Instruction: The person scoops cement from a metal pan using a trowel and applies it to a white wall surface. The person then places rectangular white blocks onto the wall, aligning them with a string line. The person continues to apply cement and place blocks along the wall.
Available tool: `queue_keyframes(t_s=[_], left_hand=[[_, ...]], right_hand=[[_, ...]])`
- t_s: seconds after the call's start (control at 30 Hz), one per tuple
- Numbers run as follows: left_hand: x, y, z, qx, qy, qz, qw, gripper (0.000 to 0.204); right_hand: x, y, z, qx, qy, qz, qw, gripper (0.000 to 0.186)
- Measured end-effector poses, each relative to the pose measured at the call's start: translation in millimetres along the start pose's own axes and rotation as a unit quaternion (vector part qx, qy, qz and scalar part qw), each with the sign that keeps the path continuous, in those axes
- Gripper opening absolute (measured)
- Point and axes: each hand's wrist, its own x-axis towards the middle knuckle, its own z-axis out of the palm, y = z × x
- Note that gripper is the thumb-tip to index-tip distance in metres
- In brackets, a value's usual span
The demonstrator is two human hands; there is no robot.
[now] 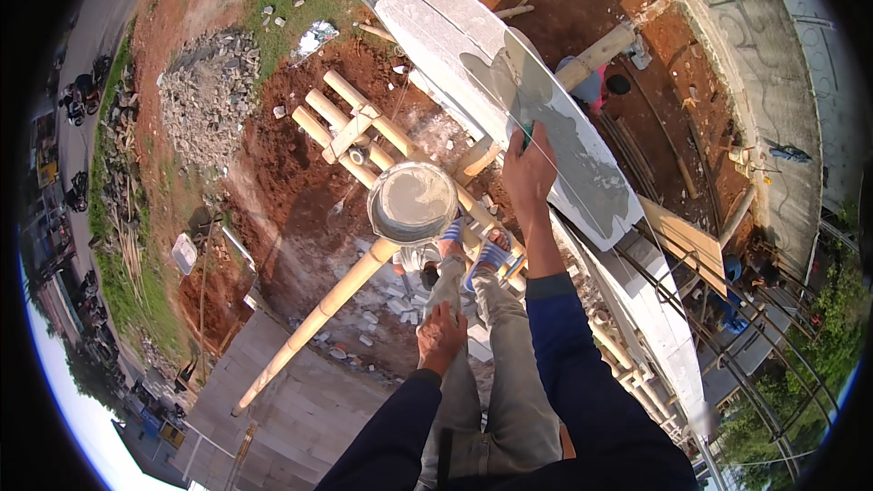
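Note:
My right hand (530,168) is closed around the green handle (525,134) of a trowel. The trowel's grey blade (529,68) lies over wet grey mortar (582,150) spread along the top of a white block wall (446,5). A taut string runs along that wall. My left hand (442,336) rests on my left knee, fingers loosely bent, with no object visible in it. A round bucket (412,203) of wet mortar stands on the bamboo scaffold (364,132), just ahead of my sandalled feet (491,247).
The ground with rubble lies well below the scaffold. A person (617,85) is down beyond the wall; another (416,259) is beneath the poles. Steel rods (718,327) jut out at right. A long bamboo pole (318,323) slants left, and a stone heap (209,95) lies farther off.

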Motion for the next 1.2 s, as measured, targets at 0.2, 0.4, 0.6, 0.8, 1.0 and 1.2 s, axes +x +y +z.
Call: queue_keyframes(t_s=[0.2, 0.4, 0.6, 0.8, 1.0, 1.2], left_hand=[[-1, 0, 0, 0.005, 0.006, 0.0, 1.0, 0.03], [-2, 4, -6, -0.006, 0.005, 0.013, 1.0, 0.032], [-1, 9, -5, 0.005, -0.003, 0.004, 1.0, 0.034], [0, 6, -2, 0.015, 0.005, 0.011, 1.0, 0.034], [-1, 5, 1, 0.024, -0.005, 0.0, 1.0, 0.034], [-1, 1, 6, 0.021, 0.001, 0.019, 1.0, 0.037]], right_hand=[[-7, 8, 5, 0.172, -0.004, 0.008, 0.985, 0.023], [17, -27, 25, 0.403, -0.163, 0.234, 0.869, 0.017], [-27, 51, 24, 0.301, -0.114, 0.211, 0.923, 0.022], [-91, 85, -64, 0.418, -0.066, 0.348, 0.837, 0.021], [-126, 127, -102, 0.387, 0.028, 0.419, 0.821, 0.02], [-149, 141, -105, 0.497, 0.087, 0.478, 0.719, 0.024]])
